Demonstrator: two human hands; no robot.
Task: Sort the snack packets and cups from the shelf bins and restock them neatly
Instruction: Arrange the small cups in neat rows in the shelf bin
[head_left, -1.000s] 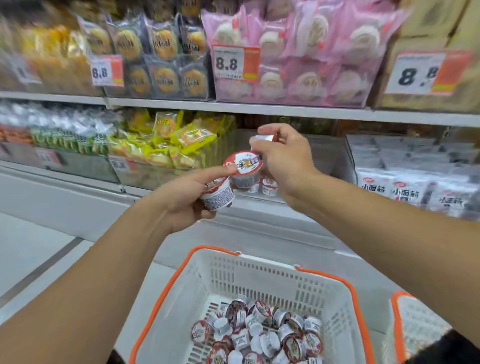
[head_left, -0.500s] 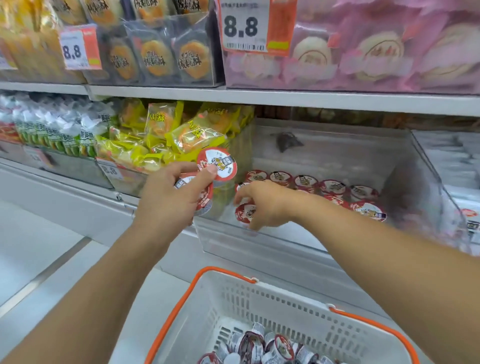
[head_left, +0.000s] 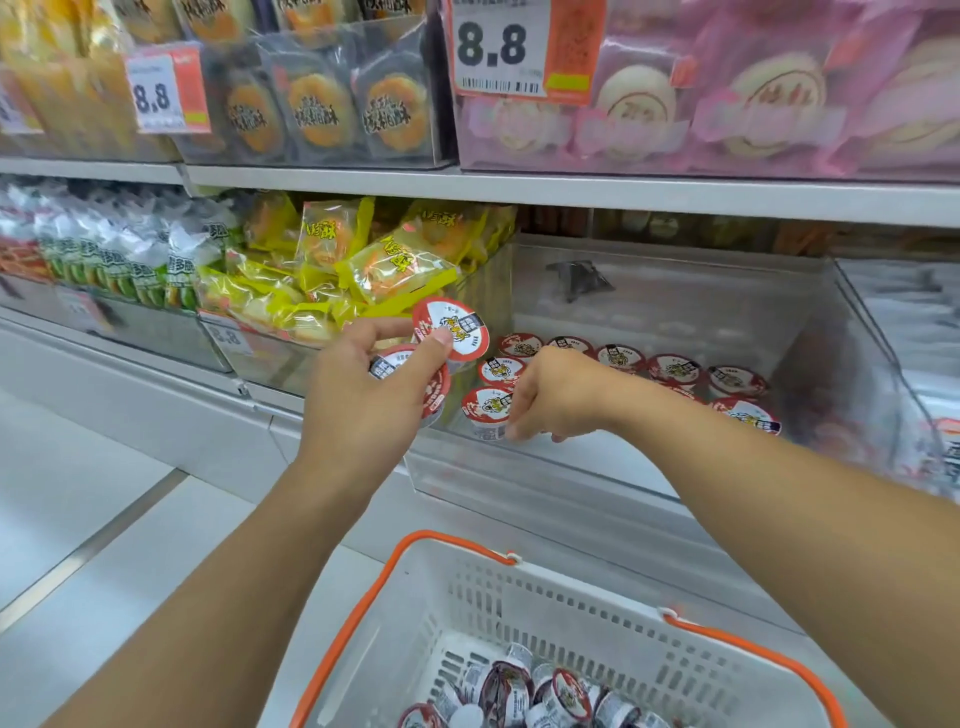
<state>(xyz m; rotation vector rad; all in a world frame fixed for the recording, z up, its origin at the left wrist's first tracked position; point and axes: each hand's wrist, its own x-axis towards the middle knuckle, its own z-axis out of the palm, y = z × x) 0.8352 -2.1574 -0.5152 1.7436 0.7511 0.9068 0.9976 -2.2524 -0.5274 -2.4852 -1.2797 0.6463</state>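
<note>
At the centre of the frame the left hand (head_left: 358, 410) grips two small red-lidded snack cups: one cup (head_left: 451, 328) is pinched up between thumb and fingers with its lid facing the camera, and a second cup (head_left: 415, 382) is tucked lower in the palm, its lid tilted to the right. Just right of it, the right hand (head_left: 558, 397) reaches into the clear plastic shelf bin (head_left: 675, 306), its fingers curled down around a cup (head_left: 487, 410) standing at the bin's front left corner. More cups (head_left: 675, 369) stand upright in rows along the bin floor, lids up, stretching toward the right of the frame. To the left of this bin, yellow snack packets (head_left: 384, 270) lie heaped in the neighbouring bin, and green and white packets (head_left: 130, 260) stand further left. On the upper shelf, a price tag reading 8.8 (head_left: 498, 49) hangs before pink-wrapped pastries (head_left: 769, 98). At the bottom of the frame a white basket with an orange rim (head_left: 363, 613) holds a loose pile of the same cups (head_left: 545, 693).
</note>
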